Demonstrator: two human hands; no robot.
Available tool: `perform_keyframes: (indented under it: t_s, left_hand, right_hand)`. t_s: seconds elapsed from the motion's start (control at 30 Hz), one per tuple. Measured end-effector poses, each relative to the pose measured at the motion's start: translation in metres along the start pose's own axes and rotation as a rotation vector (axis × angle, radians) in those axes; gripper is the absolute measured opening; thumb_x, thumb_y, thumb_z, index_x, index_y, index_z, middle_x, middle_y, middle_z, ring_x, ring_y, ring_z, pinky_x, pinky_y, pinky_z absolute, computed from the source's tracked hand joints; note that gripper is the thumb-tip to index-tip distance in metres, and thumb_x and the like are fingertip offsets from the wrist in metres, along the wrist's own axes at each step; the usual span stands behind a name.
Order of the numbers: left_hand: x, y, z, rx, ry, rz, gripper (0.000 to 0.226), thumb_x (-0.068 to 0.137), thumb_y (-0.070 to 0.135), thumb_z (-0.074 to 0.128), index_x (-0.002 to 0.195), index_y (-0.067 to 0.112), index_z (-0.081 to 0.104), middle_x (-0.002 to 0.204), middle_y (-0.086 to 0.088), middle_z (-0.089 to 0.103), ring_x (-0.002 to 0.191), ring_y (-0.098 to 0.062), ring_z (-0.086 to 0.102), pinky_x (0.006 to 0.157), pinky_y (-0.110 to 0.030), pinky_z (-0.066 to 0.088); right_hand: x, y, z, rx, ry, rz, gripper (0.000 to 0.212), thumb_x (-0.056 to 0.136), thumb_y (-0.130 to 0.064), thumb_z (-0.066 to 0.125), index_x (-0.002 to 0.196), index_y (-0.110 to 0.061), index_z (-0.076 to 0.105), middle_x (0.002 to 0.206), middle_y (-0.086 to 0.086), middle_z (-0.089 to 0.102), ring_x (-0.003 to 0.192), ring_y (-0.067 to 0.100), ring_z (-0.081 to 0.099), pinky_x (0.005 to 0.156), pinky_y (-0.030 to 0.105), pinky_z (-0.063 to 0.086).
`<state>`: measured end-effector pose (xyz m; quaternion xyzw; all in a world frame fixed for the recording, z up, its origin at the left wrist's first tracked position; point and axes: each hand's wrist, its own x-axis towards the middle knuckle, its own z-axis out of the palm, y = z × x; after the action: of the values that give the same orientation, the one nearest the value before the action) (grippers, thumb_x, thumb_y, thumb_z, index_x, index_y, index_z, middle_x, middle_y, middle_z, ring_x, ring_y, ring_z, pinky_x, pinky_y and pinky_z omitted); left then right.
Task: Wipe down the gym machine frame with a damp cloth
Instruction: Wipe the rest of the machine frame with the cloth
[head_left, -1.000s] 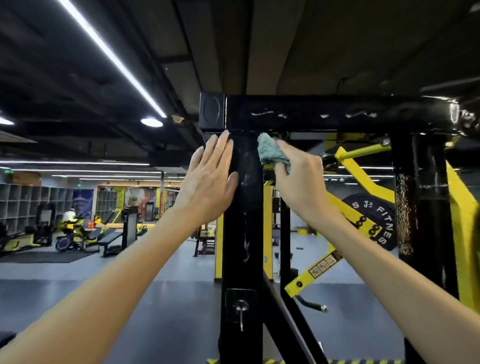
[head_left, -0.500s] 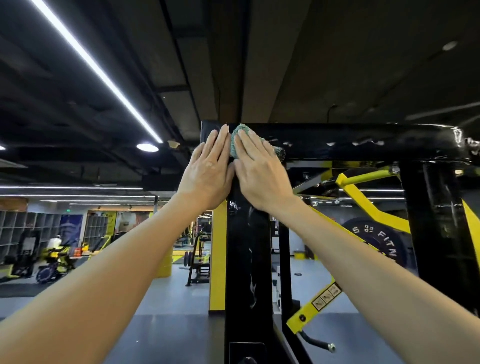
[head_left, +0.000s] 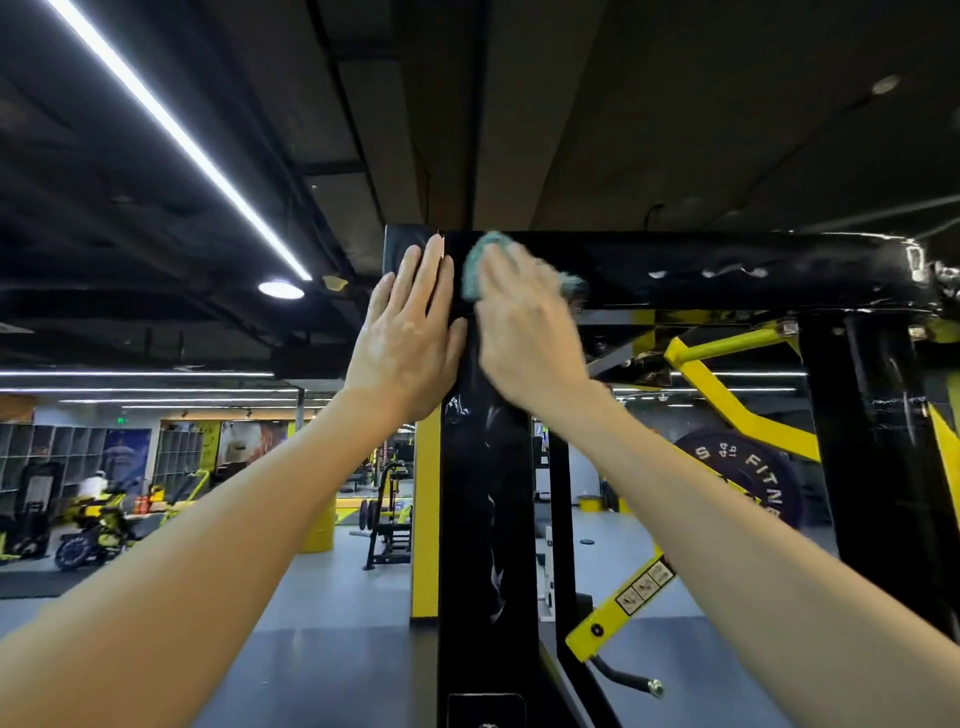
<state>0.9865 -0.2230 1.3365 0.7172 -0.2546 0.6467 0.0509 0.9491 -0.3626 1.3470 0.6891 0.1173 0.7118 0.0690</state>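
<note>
Head view looks up at a black gym machine frame (head_left: 727, 267) under a dark ceiling. Its top crossbar runs right from the corner where it meets the black upright post (head_left: 485, 519). Left hand (head_left: 410, 338) lies flat and open, fingers together and pointing up, palm against the left side of that corner. Right hand (head_left: 524, 332) is just beside it, pressing a teal cloth (head_left: 480, 265) against the crossbar at the corner; the hand is blurred, with fingers spread over the cloth, and teal fabric shows above the fingertips and at their right. Wet-looking streaks glint on the crossbar further right and down the post. Yellow lever arms (head_left: 727, 395) and a dark weight plate (head_left: 748, 473) sit behind on the right. Far left, other machines stand on the grey floor (head_left: 332, 597).
</note>
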Motion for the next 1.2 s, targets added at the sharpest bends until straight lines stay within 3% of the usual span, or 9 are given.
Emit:
perform_keyframes:
  t_s: [0.2,0.4,0.53,0.7,0.83,0.97,1.07,1.2]
  left_hand:
    - [0.000,-0.001,0.001,0.021,0.038,0.012,0.064,0.104,0.039,0.021,0.157,0.004,0.014,0.166,-0.012,0.007,0.153,-0.028,0.005,0.123,-0.041,0.009]
    - [-0.002,0.005,0.005,-0.017,0.045,-0.029,0.062,0.104,0.034,0.025,0.157,0.005,0.013,0.167,-0.009,0.002,0.153,-0.025,-0.001,0.124,-0.041,0.003]
    - [-0.002,0.005,0.008,-0.010,0.053,-0.026,0.062,0.103,0.035,0.022,0.157,0.004,0.014,0.166,-0.010,0.003,0.153,-0.027,0.001,0.123,-0.043,0.006]
    - [-0.002,0.006,0.008,-0.029,0.083,-0.024,0.063,0.103,0.037,0.020,0.157,0.005,0.015,0.166,-0.010,0.007,0.153,-0.026,0.003,0.123,-0.042,0.006]
    - [-0.003,0.008,0.007,-0.020,0.085,-0.029,0.062,0.103,0.034,0.024,0.157,0.004,0.016,0.166,-0.011,0.008,0.153,-0.027,0.004,0.123,-0.043,0.007]
    - [0.001,0.019,0.002,-0.006,0.038,-0.048,0.062,0.104,0.032,0.027,0.156,0.000,0.015,0.166,-0.014,0.004,0.153,-0.029,0.001,0.123,-0.041,0.003]
    - [0.006,0.035,0.000,-0.050,-0.020,-0.017,0.063,0.106,0.034,0.025,0.157,0.004,0.004,0.166,-0.010,-0.004,0.153,-0.022,-0.006,0.120,-0.030,-0.009]
    - [0.008,0.041,0.001,-0.062,-0.053,-0.042,0.064,0.107,0.036,0.022,0.157,0.006,-0.005,0.166,-0.008,-0.012,0.153,-0.019,-0.010,0.118,-0.028,-0.012]
  right_hand:
    - [-0.006,0.017,0.000,0.043,-0.016,-0.100,0.050,0.090,-0.002,0.053,0.140,-0.001,0.049,0.148,0.014,0.047,0.143,0.026,0.036,0.119,0.042,0.026]
    - [-0.024,0.080,-0.024,0.009,-0.002,0.087,0.050,0.095,0.000,0.047,0.144,0.001,0.042,0.151,0.016,0.041,0.145,0.028,0.031,0.119,0.039,0.017]
    - [-0.014,0.055,-0.017,0.024,0.022,0.142,0.052,0.092,0.001,0.051,0.143,0.002,0.043,0.151,0.015,0.042,0.145,0.030,0.029,0.120,0.047,0.020]
    - [0.004,0.004,0.005,0.050,-0.035,-0.058,0.058,0.087,-0.001,0.053,0.144,-0.001,0.043,0.152,0.013,0.042,0.146,0.028,0.028,0.120,0.045,0.021]
    - [0.002,0.017,-0.001,0.056,-0.085,-0.110,0.059,0.090,0.003,0.048,0.148,-0.004,0.038,0.157,0.009,0.034,0.149,0.022,0.022,0.121,0.038,0.016]
    - [-0.011,0.057,-0.018,0.051,-0.068,0.004,0.056,0.094,0.002,0.045,0.148,-0.003,0.037,0.157,0.010,0.033,0.149,0.022,0.022,0.121,0.039,0.015]
    - [-0.022,0.093,-0.035,0.044,-0.062,0.109,0.054,0.097,0.000,0.044,0.150,-0.002,0.033,0.158,0.011,0.031,0.149,0.023,0.022,0.121,0.039,0.014]
    - [-0.027,0.101,-0.039,0.022,-0.032,0.223,0.055,0.098,-0.001,0.045,0.151,-0.002,0.030,0.160,0.011,0.027,0.150,0.024,0.016,0.121,0.039,0.010]
